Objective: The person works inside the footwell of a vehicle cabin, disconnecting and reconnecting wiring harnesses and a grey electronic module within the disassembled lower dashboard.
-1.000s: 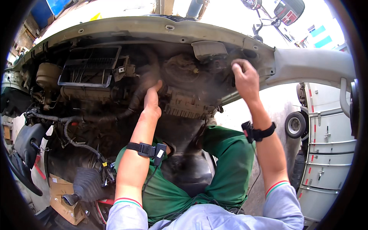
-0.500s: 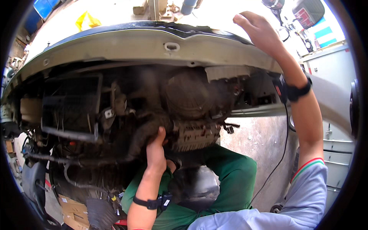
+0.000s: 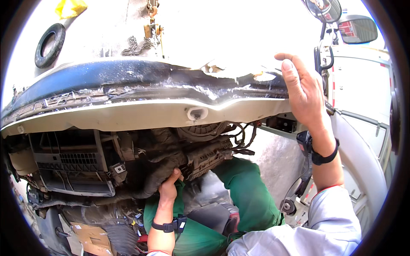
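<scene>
My left hand (image 3: 168, 187) grips a thick black ribbed hose (image 3: 160, 175) under the stripped dashboard frame (image 3: 141, 115) of a vehicle. The hose runs up and to the right toward a dusty heater unit (image 3: 205, 155) with a round blower housing. My right hand (image 3: 301, 91) is raised high with its fingers apart, close to the right end of the cream and blue crossbeam, and holds nothing. Both wrists wear black bands. My green trousers (image 3: 247, 196) show below.
A black vent housing (image 3: 70, 162) sits at the left under the beam. Loose wires (image 3: 243, 138) hang right of the heater. A tyre (image 3: 49, 45) lies outside at the upper left. Side mirrors (image 3: 356, 27) and a white vehicle body (image 3: 363, 98) stand at the right.
My right hand left the heater unit and rose to the beam's right end. My left hand dropped lower along the hose and closed on it. The view tilted upward.
</scene>
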### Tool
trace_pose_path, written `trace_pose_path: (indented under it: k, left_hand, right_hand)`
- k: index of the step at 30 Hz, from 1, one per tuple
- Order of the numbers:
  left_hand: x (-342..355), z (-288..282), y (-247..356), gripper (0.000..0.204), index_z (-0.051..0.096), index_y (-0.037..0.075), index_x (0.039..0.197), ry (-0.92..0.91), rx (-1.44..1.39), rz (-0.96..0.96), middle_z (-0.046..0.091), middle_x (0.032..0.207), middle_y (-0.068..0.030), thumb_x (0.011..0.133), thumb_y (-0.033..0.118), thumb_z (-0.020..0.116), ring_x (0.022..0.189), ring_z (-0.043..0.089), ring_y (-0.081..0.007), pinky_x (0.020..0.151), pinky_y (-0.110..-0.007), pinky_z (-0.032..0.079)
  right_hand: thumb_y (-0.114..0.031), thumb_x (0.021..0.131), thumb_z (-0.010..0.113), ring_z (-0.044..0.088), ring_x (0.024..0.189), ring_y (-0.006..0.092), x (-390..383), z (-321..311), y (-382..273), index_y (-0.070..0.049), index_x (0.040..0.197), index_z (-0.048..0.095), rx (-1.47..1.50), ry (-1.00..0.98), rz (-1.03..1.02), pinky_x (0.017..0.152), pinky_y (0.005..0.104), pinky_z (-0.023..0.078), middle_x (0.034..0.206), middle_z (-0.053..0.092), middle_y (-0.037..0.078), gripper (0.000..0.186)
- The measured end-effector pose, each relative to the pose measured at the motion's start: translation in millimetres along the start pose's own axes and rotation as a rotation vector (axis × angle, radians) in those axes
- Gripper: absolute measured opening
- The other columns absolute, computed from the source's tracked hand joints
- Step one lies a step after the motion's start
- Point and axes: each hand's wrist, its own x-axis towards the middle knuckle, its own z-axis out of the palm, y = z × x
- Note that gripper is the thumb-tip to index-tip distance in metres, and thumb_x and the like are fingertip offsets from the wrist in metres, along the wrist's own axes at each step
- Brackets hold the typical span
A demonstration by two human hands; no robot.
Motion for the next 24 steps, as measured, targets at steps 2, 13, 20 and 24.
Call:
trace_pose_path:
  k: [2,13,20,24]
  left_hand:
    - [0,-2,-7,0.027,0.067,0.001,0.103,0.014,0.070,0.046,0.064,0.083,-0.0029,0.089,0.024,0.073,0.076,0.058,-0.0171,0.074,-0.031,0.047]
    - [-29,11,2,0.046,0.058,-0.002,0.126,0.138,0.117,0.025,0.062,0.120,-0.0094,0.100,0.036,0.057,0.105,0.058,-0.0204,0.094,-0.033,0.043]
    - [-70,19,150,0.041,0.060,-0.003,0.096,0.100,0.462,0.131,0.062,0.085,-0.0113,0.101,0.034,0.044,0.075,0.057,-0.0170,0.072,-0.028,0.044]
    - [-41,26,247,0.030,0.052,-0.001,0.088,0.335,0.916,0.632,0.049,0.083,-0.0081,0.098,0.027,0.045,0.075,0.045,-0.0172,0.069,-0.029,0.038]
  right_hand:
    - [-0.033,0.101,0.050,0.066,0.079,0.0371,1,0,7,-0.001,0.110,0.064,-0.054,0.124,-0.161,0.074,0.0393,0.050,0.083,0.064,0.023,0.035]
    - [-0.021,0.097,0.052,0.061,0.104,0.0362,17,9,14,0.002,0.105,0.065,0.224,0.208,-0.036,0.095,0.0407,0.045,0.111,0.067,0.020,0.027]
    - [-0.016,0.091,0.056,0.062,0.101,0.0353,23,8,14,0.001,0.100,0.064,0.050,0.262,-0.082,0.094,0.0416,0.045,0.103,0.068,0.017,0.021]
    - [-0.014,0.088,0.057,0.063,0.098,0.0364,24,8,15,0.002,0.098,0.065,0.068,0.258,-0.055,0.093,0.0420,0.045,0.101,0.069,0.018,0.020]
